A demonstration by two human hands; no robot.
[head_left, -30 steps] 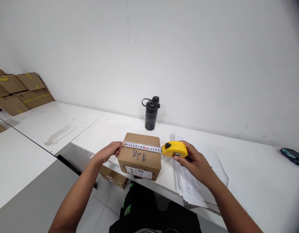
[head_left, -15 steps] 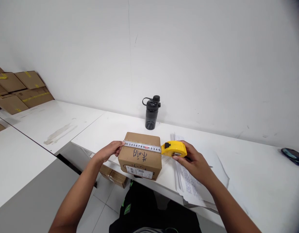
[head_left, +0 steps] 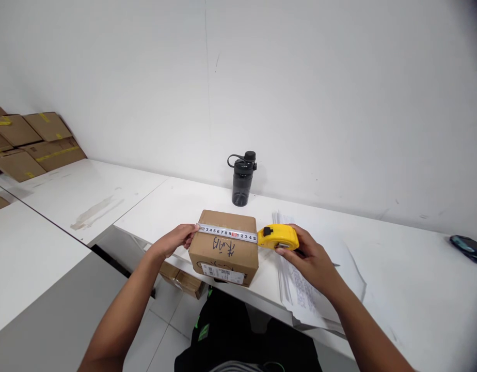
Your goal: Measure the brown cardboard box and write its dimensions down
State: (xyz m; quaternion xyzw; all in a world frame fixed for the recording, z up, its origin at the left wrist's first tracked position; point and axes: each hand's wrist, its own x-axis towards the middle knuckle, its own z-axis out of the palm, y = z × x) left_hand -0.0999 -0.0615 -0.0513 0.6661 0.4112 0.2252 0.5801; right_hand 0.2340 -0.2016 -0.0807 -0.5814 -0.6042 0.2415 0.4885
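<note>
A brown cardboard box with black handwriting and a white label stands at the front edge of the white table. Across its top lies the pulled-out blade of a tape measure, numbers facing up. My left hand pinches the blade's free end at the box's left edge. The yellow case sits against the right edge, with my right hand closed around its far side. Some of the left fingers are hidden beside the box.
Behind the box stands a dark bottle near the wall. Written paper sheets lie under my right forearm, and a dark device is at far right. Several cartons are stacked at the left; another carton sits on the floor.
</note>
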